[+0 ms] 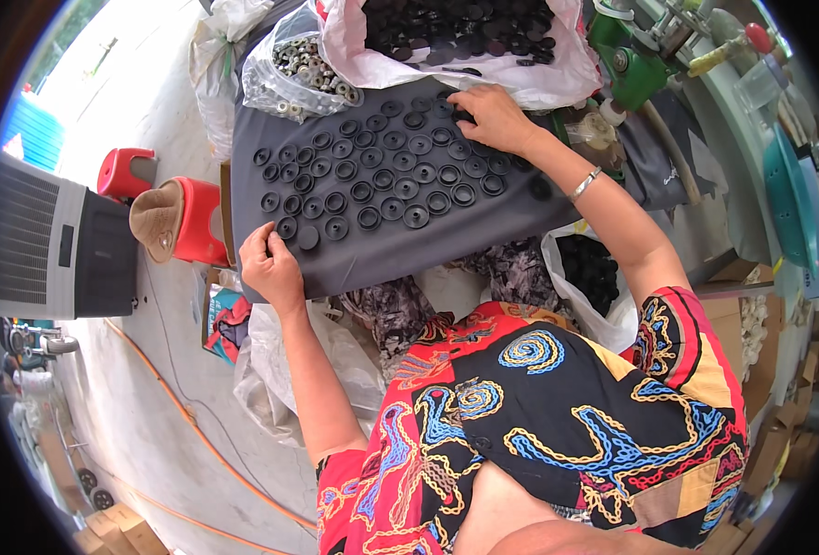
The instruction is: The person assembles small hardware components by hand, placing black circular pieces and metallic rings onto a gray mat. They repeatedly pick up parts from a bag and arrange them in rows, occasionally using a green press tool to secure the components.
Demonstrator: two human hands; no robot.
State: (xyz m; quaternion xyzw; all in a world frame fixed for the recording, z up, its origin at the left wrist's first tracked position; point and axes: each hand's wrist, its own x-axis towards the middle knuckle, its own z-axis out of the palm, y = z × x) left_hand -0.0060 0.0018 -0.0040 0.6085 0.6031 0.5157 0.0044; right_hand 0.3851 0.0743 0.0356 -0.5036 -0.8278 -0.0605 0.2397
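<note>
Many black round caps (393,140) lie in loose rows on a dark grey cloth-covered table (372,262), most with the hollow side and a central stud showing. At the near left corner my left hand (273,270) has its fingers drawn together at the edge of one black cap (286,228). Beside it rests a cap with its flat face up (309,238). My right hand (495,120), a metal bracelet on its wrist, reaches to the far right of the rows. Its fingers curl over a black cap, partly hidden beneath them.
Behind the rows, a white sack (558,79) holds many black caps beside a clear bag of small metal parts (312,74). A green machine (636,74) stands at the far right. Another bag of black parts (590,277) hangs below the table. Red stools (201,222) stand left.
</note>
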